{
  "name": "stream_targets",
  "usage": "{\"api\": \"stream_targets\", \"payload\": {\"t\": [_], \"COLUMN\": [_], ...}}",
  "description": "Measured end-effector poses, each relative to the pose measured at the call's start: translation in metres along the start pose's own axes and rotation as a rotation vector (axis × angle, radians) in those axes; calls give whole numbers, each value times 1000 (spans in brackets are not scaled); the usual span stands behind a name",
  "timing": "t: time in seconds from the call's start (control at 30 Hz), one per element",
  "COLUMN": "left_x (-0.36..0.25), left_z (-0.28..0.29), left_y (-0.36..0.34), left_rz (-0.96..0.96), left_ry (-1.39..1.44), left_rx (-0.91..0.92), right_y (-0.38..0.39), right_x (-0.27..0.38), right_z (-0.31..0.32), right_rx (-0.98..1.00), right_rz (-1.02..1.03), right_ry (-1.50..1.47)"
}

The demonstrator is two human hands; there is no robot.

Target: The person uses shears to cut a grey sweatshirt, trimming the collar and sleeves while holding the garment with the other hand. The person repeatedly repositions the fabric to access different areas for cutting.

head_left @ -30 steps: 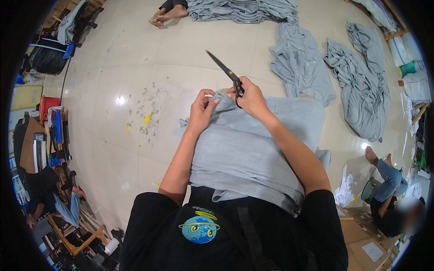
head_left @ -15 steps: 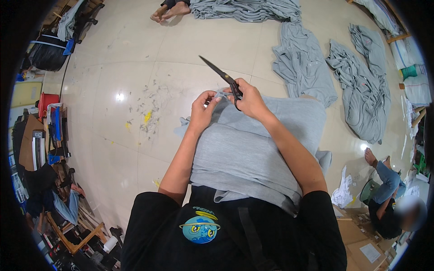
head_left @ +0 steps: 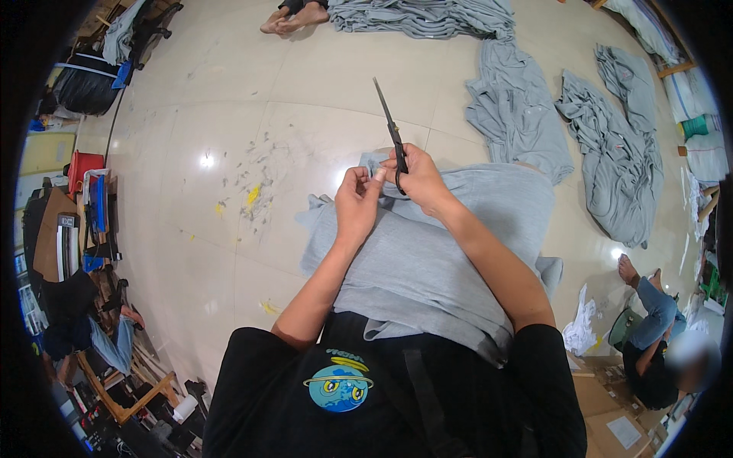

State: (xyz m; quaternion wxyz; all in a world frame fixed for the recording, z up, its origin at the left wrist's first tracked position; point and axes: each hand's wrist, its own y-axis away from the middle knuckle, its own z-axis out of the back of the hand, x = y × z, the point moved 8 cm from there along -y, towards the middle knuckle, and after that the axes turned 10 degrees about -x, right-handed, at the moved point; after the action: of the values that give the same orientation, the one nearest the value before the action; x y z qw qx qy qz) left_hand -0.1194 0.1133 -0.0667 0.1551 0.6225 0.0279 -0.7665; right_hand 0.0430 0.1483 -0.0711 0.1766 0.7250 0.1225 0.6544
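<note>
A grey garment point(head_left: 427, 259) lies spread over my lap and the floor in front of me. My right hand point(head_left: 416, 179) grips black scissors point(head_left: 391, 133) by the handles, blades closed and pointing up and away. My left hand point(head_left: 357, 202) pinches the grey garment's edge just left of the scissors, fingertips touching the right hand's thumb.
Grey garments point(head_left: 519, 114) lie in heaps at the far right and along the top. Thread scraps and yellow bits point(head_left: 248, 187) litter the pale tile floor on the left. A person's bare feet point(head_left: 294, 17) show at top; another person point(head_left: 657, 343) sits at right. Clutter and a red box point(head_left: 84, 164) line the left.
The scissors have swung from pointing far left to pointing nearly straight up. Both hands have stayed together at the garment's edge.
</note>
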Motion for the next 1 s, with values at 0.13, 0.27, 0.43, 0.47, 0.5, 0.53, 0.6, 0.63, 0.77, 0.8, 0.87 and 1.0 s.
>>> {"api": "stream_targets", "payload": {"t": [0.13,0.27,0.43,0.47,0.5,0.53,0.6,0.63,0.77,0.8,0.87,1.0], "left_x": [11,22,31,29,28,25,21,17,7,6,-9,-20], "left_z": [6,7,-4,-6,-7,-7,-3,-4,7,9,9,10], "left_y": [-3,-3,-3,-2,0,3,5,6,3,3,6,1], "left_rz": [79,260,452,475,498,522,494,479,373,342,257,74], "left_ry": [103,442,663,632,600,566,496,460,322,283,243,155], "left_rx": [-31,-89,105,185,265,343,402,438,347,318,283,329], "right_y": [-3,-12,-14,-16,-19,-20,-21,-25,-30,-31,-30,-27], "right_x": [-2,0,7,7,6,7,10,5,-15,-19,-19,-16], "right_z": [4,11,11,11,11,10,6,7,8,8,7,5], "right_rx": [-34,-91,-136,-137,-102,-66,-27,-12,29,34,54,84], "right_rz": [110,259,292,283,233,181,92,60,-48,-70,-81,-94], "right_ry": [132,339,450,438,316,194,32,-3,-87,-94,-80,-41]}}
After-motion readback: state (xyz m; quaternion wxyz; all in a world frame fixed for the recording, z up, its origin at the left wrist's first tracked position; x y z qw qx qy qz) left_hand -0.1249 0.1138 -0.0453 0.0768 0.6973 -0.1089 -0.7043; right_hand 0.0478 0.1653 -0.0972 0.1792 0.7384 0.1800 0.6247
